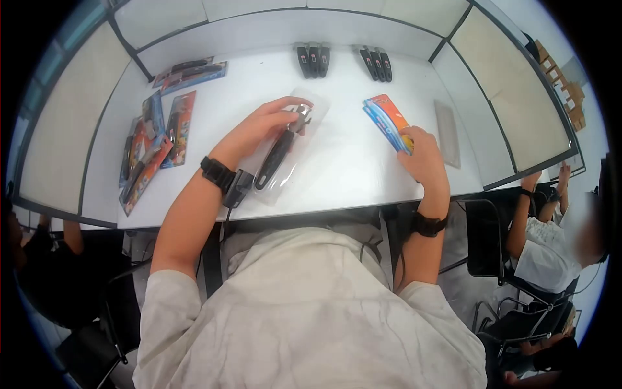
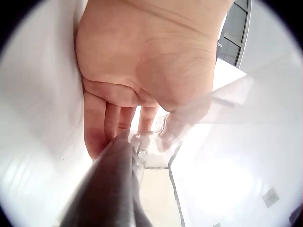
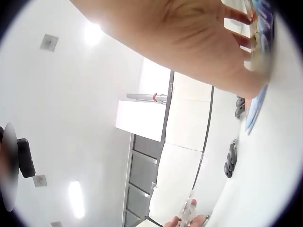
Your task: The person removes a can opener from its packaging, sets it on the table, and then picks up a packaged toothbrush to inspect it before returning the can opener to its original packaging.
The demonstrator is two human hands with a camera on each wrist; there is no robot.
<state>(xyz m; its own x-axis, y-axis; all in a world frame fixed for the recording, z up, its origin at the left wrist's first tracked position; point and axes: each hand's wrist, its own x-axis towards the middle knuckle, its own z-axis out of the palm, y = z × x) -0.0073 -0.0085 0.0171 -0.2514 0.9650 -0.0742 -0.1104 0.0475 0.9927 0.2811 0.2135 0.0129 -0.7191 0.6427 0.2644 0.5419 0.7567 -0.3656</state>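
Note:
My left hand [image 1: 275, 120] grips a clear plastic blister shell [image 1: 264, 194] near its upper end, with the thumb beside the metal head. Inside the shell lies a black-handled tool [image 1: 275, 159] with a short, shiny metal head, slanting toward the table's front edge. In the left wrist view the fingers [image 2: 102, 118] curl behind the shell, and the dark handle [image 2: 106, 189] looms close and blurred. My right hand [image 1: 424, 155] holds an orange and blue printed backing card [image 1: 387, 120] by its near end, low over the white table. In the right wrist view the card [image 3: 255, 111] shows past the palm.
Several packaged tools [image 1: 152, 146] on orange and blue cards lie at the left. Two groups of loose black-handled tools [image 1: 313, 61] [image 1: 374, 63] sit at the back. A clear plastic piece [image 1: 447, 133] lies right of my right hand. Low partition panels [image 1: 518, 91] enclose the table.

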